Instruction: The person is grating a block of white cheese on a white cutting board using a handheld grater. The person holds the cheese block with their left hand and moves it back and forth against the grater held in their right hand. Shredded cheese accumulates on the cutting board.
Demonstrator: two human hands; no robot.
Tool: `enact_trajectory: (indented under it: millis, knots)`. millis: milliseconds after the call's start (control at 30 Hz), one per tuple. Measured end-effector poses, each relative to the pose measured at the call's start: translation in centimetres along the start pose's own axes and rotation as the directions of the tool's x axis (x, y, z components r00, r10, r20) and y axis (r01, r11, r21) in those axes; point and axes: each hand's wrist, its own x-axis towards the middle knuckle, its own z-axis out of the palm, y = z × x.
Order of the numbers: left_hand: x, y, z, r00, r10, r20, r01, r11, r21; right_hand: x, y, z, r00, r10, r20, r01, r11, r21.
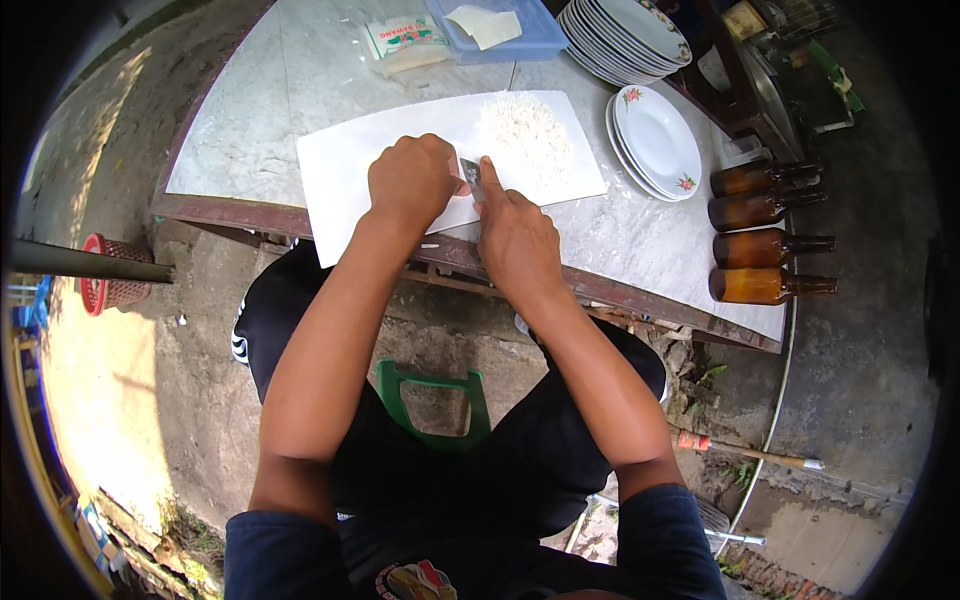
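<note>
A white cutting board (337,176) lies at a slant on the tabletop, its near left corner jutting past the front edge. My right hand (519,236) grips a knife, index finger stretched along it; the handle is hidden under the palm. The short metal blade (470,171) shows between my two hands, with small white bits on it. My left hand (412,180) is curled on the board just left of the blade, thumb towards it. Whatever its fingers may hold is hidden. Finely chopped white pieces (529,139) form a heap on the board's right side.
Beyond the board lie a printed plastic packet (405,41) and a blue plastic container (517,37). Floral plates (660,139) and a taller plate stack (626,37) stand right. Several brown glass bottles (754,247) lie along the table's right edge. A green plastic stool (435,442) is below.
</note>
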Motion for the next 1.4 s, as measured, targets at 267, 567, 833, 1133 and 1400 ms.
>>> enact_trajectory:
  millis: [267, 567, 833, 1133, 1400]
  knots:
    - [0.1, -0.6, 0.2, 0.998, -0.033, 0.058, 0.037, 0.996, -0.075, -0.5, 0.3, 0.0, 1.000, 0.013, 0.016, -0.015, 0.996, 0.088]
    - [-0.1, -0.8, 0.2, 0.999, 0.011, 0.053, -0.005, 0.994, -0.113, -0.7, 0.2, 0.1, 0.999, -0.045, -0.022, 0.044, 0.998, -0.036]
    - [0.0, -0.9, 0.3, 0.999, 0.032, 0.025, -0.030, 0.996, -0.078, 0.5, -0.9, 0.0, 0.999, 0.032, -0.007, -0.032, 0.998, -0.059]
    - [-0.5, -0.8, 0.7, 0.995, 0.104, -0.011, -0.105, 0.992, -0.068, 1.2, 2.6, -1.5, 0.993, 0.072, -0.091, -0.081, 0.991, -0.105]
    - [-2.4, -0.3, -1.1, 0.965, 0.250, -0.082, -0.253, 0.967, -0.026, 0.3, 3.7, -5.8, 0.979, 0.201, -0.038, -0.179, 0.930, 0.323]
